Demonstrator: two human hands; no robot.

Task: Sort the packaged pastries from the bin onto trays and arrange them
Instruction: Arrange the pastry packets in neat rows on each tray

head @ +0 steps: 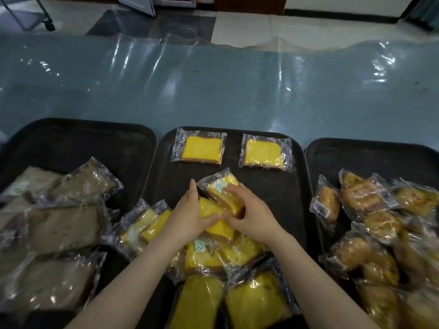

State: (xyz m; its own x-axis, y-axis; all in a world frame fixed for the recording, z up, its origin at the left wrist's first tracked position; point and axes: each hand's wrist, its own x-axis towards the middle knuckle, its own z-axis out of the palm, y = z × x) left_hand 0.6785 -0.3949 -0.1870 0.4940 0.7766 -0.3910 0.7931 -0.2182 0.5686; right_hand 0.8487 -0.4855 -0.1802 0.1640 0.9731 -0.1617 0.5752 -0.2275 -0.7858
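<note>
Three black trays lie side by side on the table. The middle tray (292,193) carries two wrapped yellow cake slices laid flat at its far end, one on the left (200,147) and one on the right (264,153), plus a heap of yellow slices (221,257) nearer me. My left hand (187,214) and my right hand (249,214) meet on top of that heap. Between them sits a tilted yellow slice in clear wrap (221,189), gripped by my right hand's fingers, while my left hand presses the yellow slice beneath it.
The left tray (78,141) holds brown wrapped cake slices (61,224). The right tray (370,157) holds golden wrapped pastries (370,210). The table beyond is blue under a clear plastic sheet (213,91). A tiled floor and a wheeled cart leg show at the back.
</note>
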